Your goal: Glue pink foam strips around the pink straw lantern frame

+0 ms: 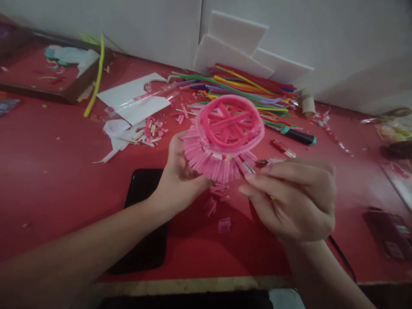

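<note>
Left hand (180,174) fingers grip pink craft (222,148) from the left. Right hand (292,193) fingers pinch thin tool (249,168) at its near-right fringe (222,169). Phone (148,253) near left on bench (58,171).

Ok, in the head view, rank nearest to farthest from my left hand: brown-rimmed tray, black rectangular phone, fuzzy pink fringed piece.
1. Fuzzy pink fringed piece: held in your left hand.
2. Black phone: to its lower left.
3. Brown-rimmed tray: far upper left.

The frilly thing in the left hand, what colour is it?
The frilly thing is mostly pink, seen best in the head view.
</note>
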`<move>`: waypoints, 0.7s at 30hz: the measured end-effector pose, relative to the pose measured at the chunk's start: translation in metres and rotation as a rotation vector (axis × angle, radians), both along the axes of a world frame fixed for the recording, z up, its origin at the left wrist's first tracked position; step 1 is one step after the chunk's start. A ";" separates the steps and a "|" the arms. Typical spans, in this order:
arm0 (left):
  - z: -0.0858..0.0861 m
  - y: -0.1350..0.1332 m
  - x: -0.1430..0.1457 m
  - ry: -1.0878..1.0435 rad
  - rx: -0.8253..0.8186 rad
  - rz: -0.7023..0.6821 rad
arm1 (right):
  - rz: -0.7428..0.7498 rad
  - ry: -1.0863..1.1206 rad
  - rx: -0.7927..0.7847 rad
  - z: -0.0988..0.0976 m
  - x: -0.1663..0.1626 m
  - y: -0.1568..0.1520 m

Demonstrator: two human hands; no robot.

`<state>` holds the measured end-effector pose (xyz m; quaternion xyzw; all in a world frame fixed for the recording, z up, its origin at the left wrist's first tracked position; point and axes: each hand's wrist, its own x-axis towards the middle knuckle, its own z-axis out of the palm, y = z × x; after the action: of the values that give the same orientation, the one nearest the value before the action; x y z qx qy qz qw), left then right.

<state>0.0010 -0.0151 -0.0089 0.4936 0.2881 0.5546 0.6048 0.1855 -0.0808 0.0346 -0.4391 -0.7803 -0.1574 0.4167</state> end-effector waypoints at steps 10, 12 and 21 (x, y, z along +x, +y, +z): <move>-0.009 0.010 0.000 -0.007 -0.126 0.144 | 0.321 -0.186 -0.795 -0.008 0.022 0.005; -0.009 0.010 0.000 0.003 -0.118 0.153 | 0.319 -0.218 -0.828 -0.014 0.021 0.005; -0.010 0.010 -0.001 0.005 -0.108 0.168 | 0.324 -0.224 -0.832 -0.018 0.017 0.005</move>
<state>0.0002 -0.0046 -0.0191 0.4357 0.3594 0.5857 0.5814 0.2023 -0.0757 0.0167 -0.4216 -0.8760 0.1898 0.1374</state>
